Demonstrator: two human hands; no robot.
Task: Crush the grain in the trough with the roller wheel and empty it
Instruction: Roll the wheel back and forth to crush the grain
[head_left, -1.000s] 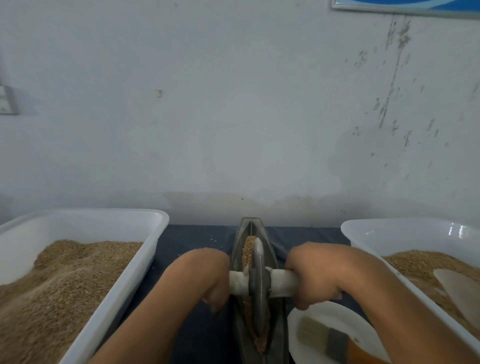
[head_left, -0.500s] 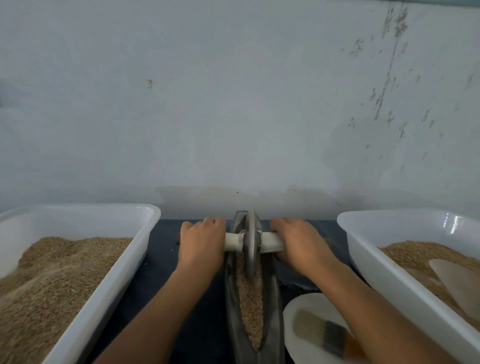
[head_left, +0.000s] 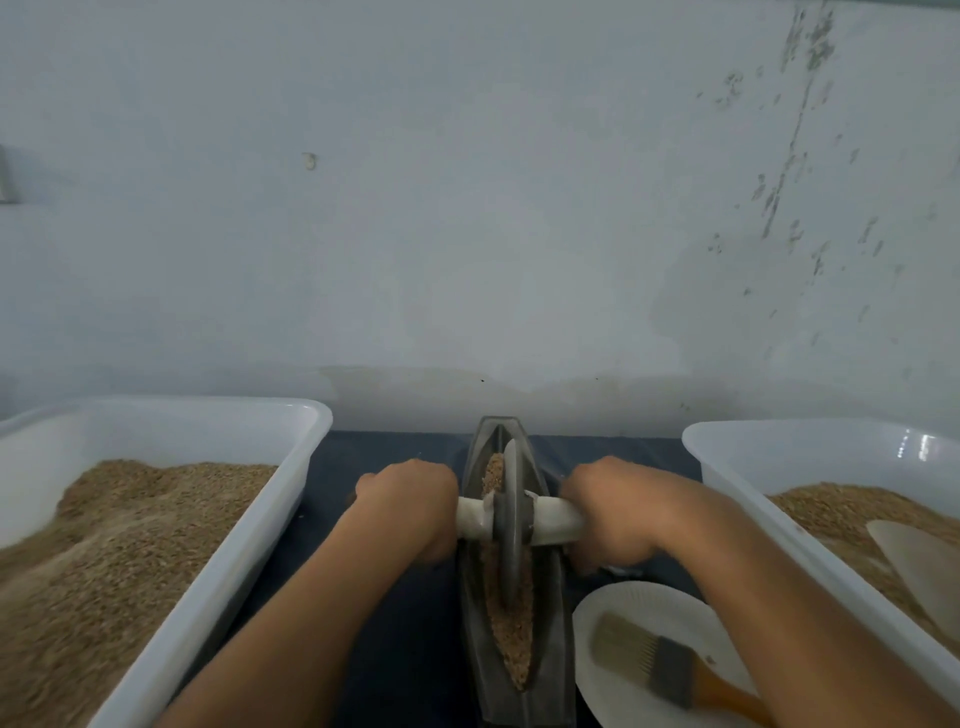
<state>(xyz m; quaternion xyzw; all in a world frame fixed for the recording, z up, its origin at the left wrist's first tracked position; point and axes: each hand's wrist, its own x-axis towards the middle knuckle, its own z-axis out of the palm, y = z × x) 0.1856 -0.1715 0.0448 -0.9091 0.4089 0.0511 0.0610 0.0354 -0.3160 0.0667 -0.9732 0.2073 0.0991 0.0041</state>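
Observation:
A dark, boat-shaped metal trough (head_left: 551, 597) lies lengthwise in front of me on the dark table, holding brown grain (head_left: 514, 639). A grey roller wheel (head_left: 511, 525) stands upright in the trough near its middle, on a pale axle handle (head_left: 550, 522) that crosses the trough. My left hand (head_left: 410, 506) grips the left end of the handle, and my right hand (head_left: 605, 512) grips the right end. Both handle ends are hidden inside my fists.
A white tub of grain (head_left: 171, 514) stands on the left. Another white tub (head_left: 810, 499) on the right holds grain and a pale scoop (head_left: 919, 566). A white paper plate (head_left: 639, 618) with a wooden-handled brush (head_left: 654, 657) lies by the trough's near right. A wall rises close behind.
The wheel rolled from mid-trough to the far end, then came back toward me to the middle. Both hands kept their grip on the handle throughout.

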